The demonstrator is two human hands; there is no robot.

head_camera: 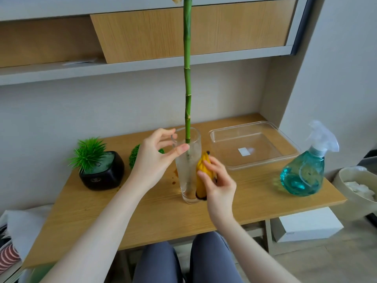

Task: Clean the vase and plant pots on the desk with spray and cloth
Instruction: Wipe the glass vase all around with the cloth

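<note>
The glass vase (pixel 188 166) stands upright near the middle of the tabletop (pixel 142 211), with a long green stalk (pixel 187 78) rising straight up from it. The left hand (pixel 155 158) holds its rim from the left, thumb and fingers pinching the glass. The right hand (pixel 218 182) grips a yellow cloth (pixel 202 176) and presses it on the vase's right wall, so the wiping should run along the vertical axis. The spray bottle (pixel 304 170) waits well apart on the right, behind it a clear tray (pixel 285 158). A black plant pot (pixel 102 174) stands to the left. Shelves hang on the wall above.
</note>
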